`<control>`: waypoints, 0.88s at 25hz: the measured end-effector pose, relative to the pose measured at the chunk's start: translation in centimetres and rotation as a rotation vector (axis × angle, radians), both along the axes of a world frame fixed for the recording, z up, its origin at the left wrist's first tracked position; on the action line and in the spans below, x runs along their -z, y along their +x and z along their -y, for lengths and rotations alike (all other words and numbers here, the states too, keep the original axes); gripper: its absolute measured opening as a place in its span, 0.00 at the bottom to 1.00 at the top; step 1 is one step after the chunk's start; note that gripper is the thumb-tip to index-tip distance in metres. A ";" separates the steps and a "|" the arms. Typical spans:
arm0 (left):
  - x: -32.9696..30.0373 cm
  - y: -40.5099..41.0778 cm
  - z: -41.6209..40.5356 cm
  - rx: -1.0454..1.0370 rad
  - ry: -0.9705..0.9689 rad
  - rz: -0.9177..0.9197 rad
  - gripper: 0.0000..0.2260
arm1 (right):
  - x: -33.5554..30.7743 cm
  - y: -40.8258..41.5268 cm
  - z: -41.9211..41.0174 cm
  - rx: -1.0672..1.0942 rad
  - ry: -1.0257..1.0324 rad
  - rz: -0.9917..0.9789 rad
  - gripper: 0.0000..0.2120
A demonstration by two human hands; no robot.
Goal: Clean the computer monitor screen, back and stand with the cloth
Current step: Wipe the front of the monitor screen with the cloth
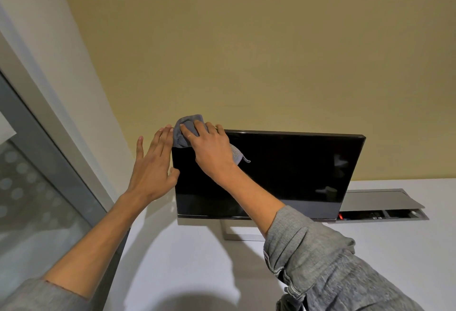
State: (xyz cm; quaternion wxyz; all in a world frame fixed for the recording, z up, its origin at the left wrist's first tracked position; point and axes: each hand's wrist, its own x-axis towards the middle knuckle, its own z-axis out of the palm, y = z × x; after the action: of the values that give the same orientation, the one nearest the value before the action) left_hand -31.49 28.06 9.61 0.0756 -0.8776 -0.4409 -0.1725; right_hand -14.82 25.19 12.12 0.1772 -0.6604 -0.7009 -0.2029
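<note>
Head camera: right hand clutches the grey cloth against the monitor's top left corner. Left hand, fingers straight, steadies the left edge. Monitor stands on the white desk.

My cloth is grey-blue — the monitor screen glossy black with a silver lower edge and silver stand. My sleeves are mottled grey denim. White desk, mustard-yellow wall — upper left white; the frosted glass at left carries pale dots.
</note>
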 end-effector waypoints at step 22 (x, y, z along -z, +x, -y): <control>-1.6 14.6 6.5 0.053 0.032 -0.079 0.40 | -0.4 22.2 12.6 0.253 -0.050 0.065 0.30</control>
State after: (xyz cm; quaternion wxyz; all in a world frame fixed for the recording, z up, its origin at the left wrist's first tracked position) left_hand -16.91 21.54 11.20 0.1025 -0.8938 -0.4113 -0.1467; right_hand 7.36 12.60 12.53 0.1111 -0.7407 -0.6223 -0.2274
